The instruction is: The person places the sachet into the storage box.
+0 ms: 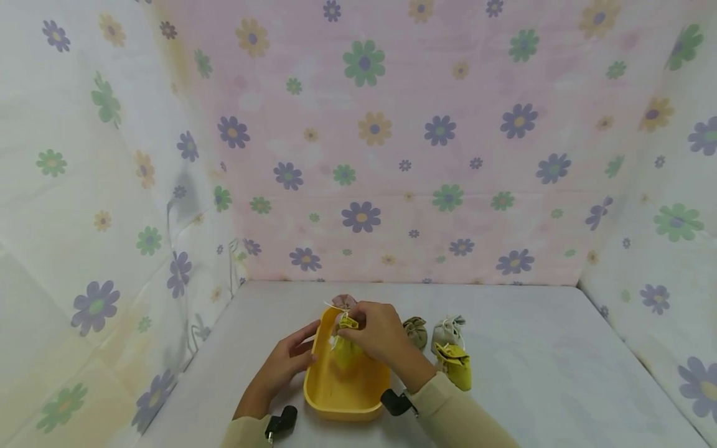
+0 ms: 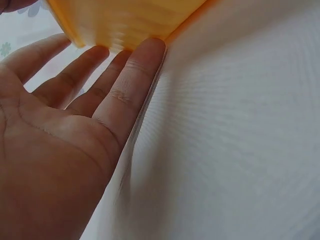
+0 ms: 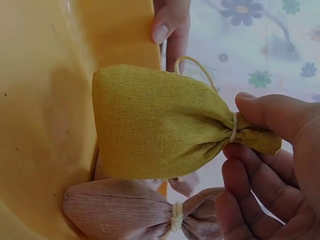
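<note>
A yellow drawstring pouch (image 3: 157, 122) hangs from my right hand (image 1: 374, 330), which pinches its gathered neck between thumb and fingers. It is over the inside of a yellow plastic tray (image 1: 347, 407); whether its base touches the tray is unclear. My left hand (image 1: 285, 361) is at the tray's left side, its extended fingertips (image 2: 150, 50) against the outer wall. At the tray's far end, a mauve drawstring pouch (image 3: 120, 207) lies below the held one in the right wrist view. More mauve cloth shows behind it, partly hidden.
Right of the tray, an olive-brown pouch (image 1: 415, 333), a light grey pouch (image 1: 447, 331) and another yellow pouch (image 1: 458, 371) stand on the white tabletop (image 1: 532, 361). Flower-patterned cloth (image 1: 414, 143) encloses the back and both sides.
</note>
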The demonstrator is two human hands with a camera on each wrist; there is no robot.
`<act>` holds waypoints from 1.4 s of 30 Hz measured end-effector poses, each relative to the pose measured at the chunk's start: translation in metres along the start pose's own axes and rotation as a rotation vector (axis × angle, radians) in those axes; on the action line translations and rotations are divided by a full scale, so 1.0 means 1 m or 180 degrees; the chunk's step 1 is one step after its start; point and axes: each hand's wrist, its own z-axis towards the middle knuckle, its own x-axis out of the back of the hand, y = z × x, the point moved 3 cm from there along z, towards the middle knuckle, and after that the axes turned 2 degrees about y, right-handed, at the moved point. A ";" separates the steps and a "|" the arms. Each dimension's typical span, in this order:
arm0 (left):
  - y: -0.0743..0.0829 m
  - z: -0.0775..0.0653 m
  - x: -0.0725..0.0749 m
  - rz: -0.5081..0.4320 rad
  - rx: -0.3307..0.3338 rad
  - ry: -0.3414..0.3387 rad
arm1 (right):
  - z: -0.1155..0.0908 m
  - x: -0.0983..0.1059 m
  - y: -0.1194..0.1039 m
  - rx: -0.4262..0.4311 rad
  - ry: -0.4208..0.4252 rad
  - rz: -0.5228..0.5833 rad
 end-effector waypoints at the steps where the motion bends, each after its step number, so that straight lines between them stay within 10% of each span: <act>1: 0.000 0.000 0.000 -0.0006 -0.0002 -0.0005 | 0.000 -0.001 0.000 0.0001 0.0004 -0.0019; 42: -0.001 -0.001 -0.001 -0.0174 0.0030 -0.0155 | 0.009 -0.015 -0.002 -0.0554 -0.0080 -0.0385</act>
